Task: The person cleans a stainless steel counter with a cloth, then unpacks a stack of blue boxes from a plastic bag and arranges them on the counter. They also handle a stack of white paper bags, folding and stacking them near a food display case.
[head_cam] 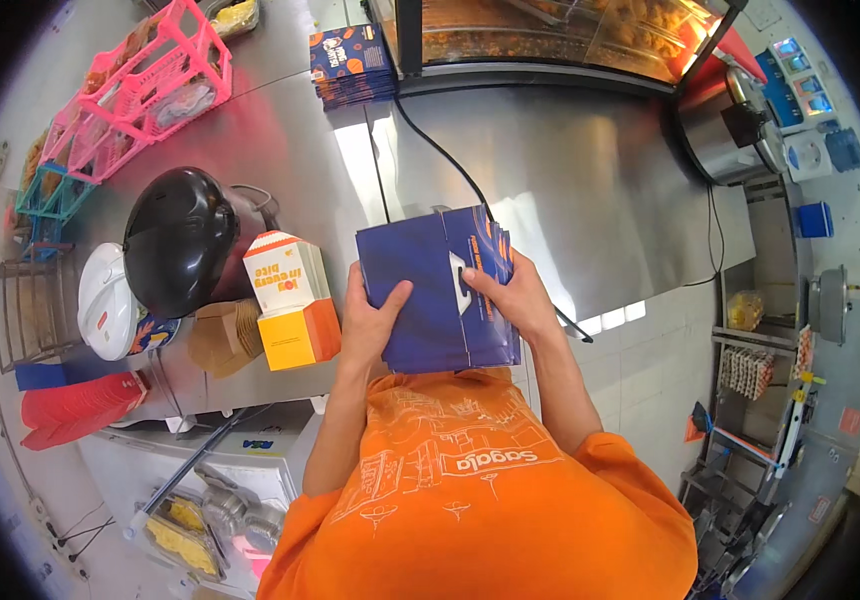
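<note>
A stack of flat, folded dark-blue cardboard boxes (415,300) is held between both hands in front of my orange shirt (467,480). My left hand (370,319) grips its left edge, thumb lying on top. On the other side my right hand (516,296) clasps the right edge, its thumb beside a white die-cut handle slot (461,283). Orange printing and fanned edges show along the stack's right side. The fingers beneath the boxes are hidden.
Left on the steel counter (572,172) stand printed paper food boxes (291,300), a black-lidded cooker (182,240) and pink plastic baskets (152,82). Another pile of printed boxes (351,64) sits by a lit food display case (565,37). A black cable (441,146) crosses the counter.
</note>
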Motion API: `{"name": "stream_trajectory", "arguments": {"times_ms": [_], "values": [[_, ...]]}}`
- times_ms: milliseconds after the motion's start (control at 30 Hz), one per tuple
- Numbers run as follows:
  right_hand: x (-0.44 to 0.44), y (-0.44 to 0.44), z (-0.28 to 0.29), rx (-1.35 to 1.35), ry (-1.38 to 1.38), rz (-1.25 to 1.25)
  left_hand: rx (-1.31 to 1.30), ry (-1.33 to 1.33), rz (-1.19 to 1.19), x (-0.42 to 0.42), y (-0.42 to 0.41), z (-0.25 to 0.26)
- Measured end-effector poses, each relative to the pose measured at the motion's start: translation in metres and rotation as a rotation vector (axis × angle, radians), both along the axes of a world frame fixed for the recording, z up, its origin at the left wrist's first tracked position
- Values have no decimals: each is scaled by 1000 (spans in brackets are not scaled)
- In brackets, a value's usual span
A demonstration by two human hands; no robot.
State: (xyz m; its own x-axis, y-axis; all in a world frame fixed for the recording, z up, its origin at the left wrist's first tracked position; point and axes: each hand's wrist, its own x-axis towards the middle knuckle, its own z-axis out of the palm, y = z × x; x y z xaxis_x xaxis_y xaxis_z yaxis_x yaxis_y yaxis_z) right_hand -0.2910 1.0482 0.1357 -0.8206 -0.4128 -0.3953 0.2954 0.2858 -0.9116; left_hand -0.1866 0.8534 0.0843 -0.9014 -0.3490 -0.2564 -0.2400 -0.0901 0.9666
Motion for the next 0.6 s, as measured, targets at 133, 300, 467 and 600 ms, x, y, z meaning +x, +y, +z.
{"name": "stream_trajectory", "arguments": {"times_ms": [133,300,467,600], "values": [[5,3,-16,-273,-140,-61,72,60,33,3,-3,-15],[4,23,-31,-326,-120,-113,256,194,65,2,-6,-25],[-5,42,-24,-266,-86,-207,401,174,156,0,-17,-14],[-4,24,-18,-314,-149,-251,353,180,91,0,-13,-13]]}}
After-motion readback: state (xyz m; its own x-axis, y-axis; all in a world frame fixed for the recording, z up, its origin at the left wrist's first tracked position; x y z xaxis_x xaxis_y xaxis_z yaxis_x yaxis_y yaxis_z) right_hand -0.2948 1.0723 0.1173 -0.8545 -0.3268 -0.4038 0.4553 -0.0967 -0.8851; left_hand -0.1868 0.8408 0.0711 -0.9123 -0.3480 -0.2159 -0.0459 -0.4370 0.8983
